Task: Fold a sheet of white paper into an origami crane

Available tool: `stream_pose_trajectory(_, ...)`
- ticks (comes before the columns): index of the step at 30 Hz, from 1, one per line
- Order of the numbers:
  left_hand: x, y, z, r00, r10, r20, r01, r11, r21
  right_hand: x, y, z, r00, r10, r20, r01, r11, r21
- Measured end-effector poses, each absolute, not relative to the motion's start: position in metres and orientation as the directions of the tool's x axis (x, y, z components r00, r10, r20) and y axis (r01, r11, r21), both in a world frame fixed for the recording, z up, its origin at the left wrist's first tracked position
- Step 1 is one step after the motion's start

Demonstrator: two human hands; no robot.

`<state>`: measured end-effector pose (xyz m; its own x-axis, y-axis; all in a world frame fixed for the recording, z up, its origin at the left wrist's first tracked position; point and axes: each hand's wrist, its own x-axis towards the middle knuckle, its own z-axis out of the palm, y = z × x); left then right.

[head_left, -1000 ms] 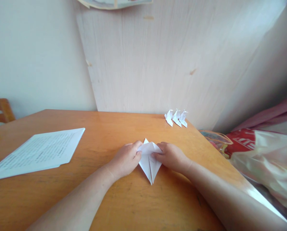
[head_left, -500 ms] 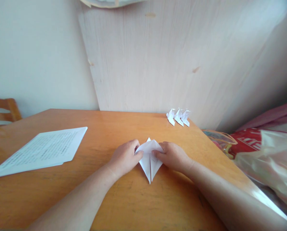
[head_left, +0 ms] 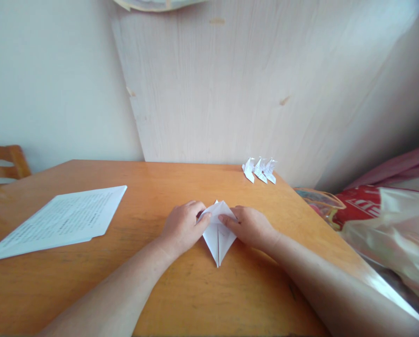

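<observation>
A white sheet of folded paper (head_left: 218,238), shaped like a kite, lies over the middle of the wooden table, its long split point toward me. My left hand (head_left: 188,223) pinches its left edge, thumb on top and fingers behind. On the opposite edge my right hand (head_left: 251,225) is closed the same way, its thumb pressing near the centre of the upper part. The fingertips under the paper are hidden. Three small folded paper figures (head_left: 260,170) stand in a row at the table's far right corner.
A stack of printed sheets (head_left: 65,217) lies at the left of the wooden table (head_left: 181,299). Past the right edge are a red bag (head_left: 358,208) and a pale plastic bag (head_left: 406,234). A wooden chair (head_left: 18,161) stands at the far left, and a wood-grain panel (head_left: 213,93) rises behind.
Both thumbs have shifted slightly inward and up on the folded paper. Its top looks flatter and narrower, and the two lower flaps now lie closer together.
</observation>
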<state>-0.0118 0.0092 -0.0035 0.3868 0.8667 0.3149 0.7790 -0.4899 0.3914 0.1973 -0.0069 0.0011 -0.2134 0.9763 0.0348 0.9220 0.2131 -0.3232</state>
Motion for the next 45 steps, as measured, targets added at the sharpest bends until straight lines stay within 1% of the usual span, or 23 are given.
stream_pose_trajectory(5, -0.008, 0.009, -0.005, 0.328, 0.897, 0.295, 0.828, -0.424, 0.366, 0.197, -0.007, 0.001, -0.216, 0.976, 0.038, 0.936, 0.218, -0.277)
stream_pose_trajectory(7, -0.008, 0.008, -0.004, 0.325, 0.890, 0.320, 0.812, -0.436, 0.387, 0.197, -0.007, 0.000, -0.218, 0.975, 0.043, 0.934, 0.221, -0.281)
stream_pose_trajectory(10, -0.007, 0.009, -0.003, 0.357, 0.849, 0.391, 0.749, -0.510, 0.424, 0.197, -0.007, -0.001, -0.224, 0.973, 0.051, 0.931, 0.229, -0.284)
stream_pose_trajectory(12, -0.007, 0.010, -0.004, 0.368, 0.826, 0.427, 0.722, -0.544, 0.427, 0.197, -0.007, -0.002, -0.228, 0.972, 0.057, 0.933, 0.235, -0.274)
stream_pose_trajectory(15, -0.005, 0.010, -0.005, 0.341, 0.821, 0.458, 0.735, -0.536, 0.415, 0.197, -0.007, -0.003, -0.236, 0.969, 0.075, 0.933, 0.247, -0.263)
stream_pose_trajectory(18, -0.002, 0.008, -0.004, 0.305, 0.839, 0.450, 0.763, -0.499, 0.411, 0.196, -0.007, -0.003, -0.238, 0.968, 0.079, 0.934, 0.250, -0.256)
stream_pose_trajectory(21, -0.003, 0.005, -0.002, 0.295, 0.862, 0.413, 0.730, -0.482, 0.484, 0.196, -0.007, -0.002, -0.237, 0.969, 0.067, 0.935, 0.247, -0.256)
stream_pose_trajectory(25, -0.012, 0.008, 0.001, 0.302, 0.880, 0.366, 0.607, -0.474, 0.638, 0.197, -0.006, -0.002, -0.231, 0.971, 0.067, 0.935, 0.241, -0.261)
stream_pose_trajectory(27, -0.017, 0.013, 0.000, 0.250, 0.916, 0.314, 0.566, -0.401, 0.720, 0.197, -0.006, -0.003, -0.226, 0.973, 0.058, 0.936, 0.233, -0.262)
stream_pose_trajectory(29, -0.021, 0.018, -0.002, 0.228, 0.947, 0.226, 0.555, -0.317, 0.769, 0.197, -0.006, -0.003, -0.220, 0.974, 0.049, 0.938, 0.225, -0.263)
stream_pose_trajectory(32, -0.024, 0.021, -0.004, 0.276, 0.957, 0.084, 0.569, -0.234, 0.788, 0.197, -0.005, -0.004, -0.207, 0.977, 0.050, 0.941, 0.213, -0.264)
stream_pose_trajectory(35, -0.026, 0.020, -0.004, 0.333, 0.943, 0.000, 0.577, -0.204, 0.791, 0.198, -0.005, -0.006, -0.209, 0.976, 0.063, 0.937, 0.219, -0.273)
stream_pose_trajectory(39, -0.027, 0.020, -0.005, 0.382, 0.923, -0.040, 0.562, -0.198, 0.803, 0.199, -0.005, -0.007, -0.219, 0.972, 0.080, 0.932, 0.233, -0.277)
stream_pose_trajectory(45, -0.024, 0.022, -0.011, 0.415, 0.910, -0.019, 0.525, -0.223, 0.821, 0.198, -0.005, -0.008, -0.229, 0.969, 0.090, 0.931, 0.245, -0.272)
